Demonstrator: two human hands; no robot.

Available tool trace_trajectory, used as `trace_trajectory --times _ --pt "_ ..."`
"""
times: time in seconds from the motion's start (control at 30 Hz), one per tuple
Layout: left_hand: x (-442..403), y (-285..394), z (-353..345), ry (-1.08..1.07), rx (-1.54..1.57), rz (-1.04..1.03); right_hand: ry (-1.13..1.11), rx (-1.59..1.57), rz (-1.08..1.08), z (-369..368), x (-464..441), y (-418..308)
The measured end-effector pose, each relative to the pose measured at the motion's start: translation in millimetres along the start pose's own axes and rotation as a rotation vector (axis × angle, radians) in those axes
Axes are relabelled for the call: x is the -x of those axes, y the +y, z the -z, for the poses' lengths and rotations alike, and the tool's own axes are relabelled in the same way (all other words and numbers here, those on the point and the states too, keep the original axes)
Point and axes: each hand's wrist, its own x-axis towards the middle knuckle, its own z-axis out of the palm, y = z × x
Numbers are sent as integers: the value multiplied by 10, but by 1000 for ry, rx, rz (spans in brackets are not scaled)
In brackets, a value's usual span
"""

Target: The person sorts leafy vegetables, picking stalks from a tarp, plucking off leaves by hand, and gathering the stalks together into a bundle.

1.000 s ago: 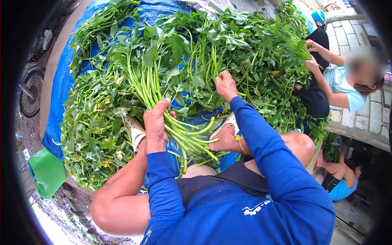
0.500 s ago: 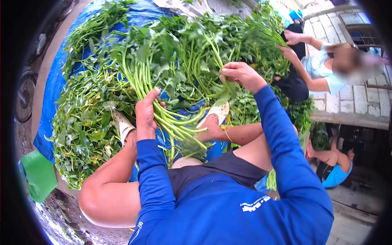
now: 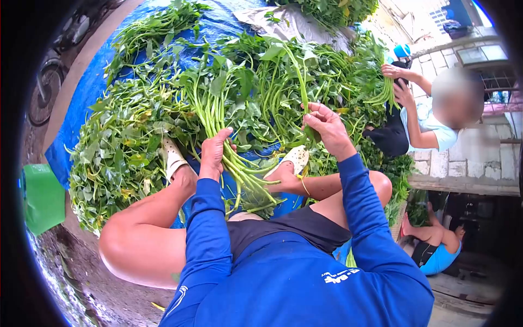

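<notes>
My left hand is wrapped around a bunch of water spinach. Its leafy tops point away from me and the cut stem ends hang toward my lap. To the right, my right hand pinches a single water spinach stem, which stands upright above the fingers. Under and beyond both hands lies a wide pile of loose water spinach, some leaves yellowed. My feet, in light perforated clogs, rest among the greens.
A blue tarp lies beneath the pile. A co-worker at the right holds another bunch of greens. Farther back sits a second person in blue. A green plastic container stands at the left, near a wheel.
My head view has shifted. The right hand has moved slightly down, and its stem now stands clear and sharper. My left hand keeps its hold on the bunch. The co-worker's bunch is more upright.
</notes>
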Motion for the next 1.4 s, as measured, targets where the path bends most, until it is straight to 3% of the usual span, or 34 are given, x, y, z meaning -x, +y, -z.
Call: trace_trajectory --times 0.27,0.4,0.53,0.6,0.63,0.77,0.87,0.93,1.0,1.03,1.07,1.13,1.27,1.3,1.4 --pt "24 -59 -64 6 46 -10 254 343 199 -553 95 12" --pt "-34 -149 -37 20 71 14 243 459 241 -852 27 113" --pt "-202 -418 84 -22 144 97 102 591 160 -1303 -102 599" --pt "-291 -586 201 -128 230 163 -164 583 -198 -1397 -150 822" --pt "-331 -677 269 -151 280 224 -201 535 -248 -1421 -182 981" --pt "-252 -823 456 -155 311 368 -298 517 -258 -1355 -200 1563" --pt "-299 -1013 520 -35 238 265 -257 405 -371 -1405 -104 1824" --pt "-14 -819 323 53 35 52 -260 400 -329 -1474 -42 1811" --pt "-160 -903 391 197 -241 28 -272 391 -336 -1498 -51 1865" --pt "-327 -956 478 189 -251 2 -215 446 -294 -1526 -2 1726" --pt "-425 -1036 545 178 -262 -16 -296 412 -371 -1432 -65 1686" --pt "-236 -696 381 71 -79 32 -227 337 -306 -1376 10 1378" --pt "-260 -501 278 50 -59 -33 -315 625 -64 -1201 326 853" --pt "-240 -451 245 52 -42 -62 -334 787 258 -1129 379 761" --pt "-211 -266 185 45 -19 -171 -270 755 132 -1097 742 338"
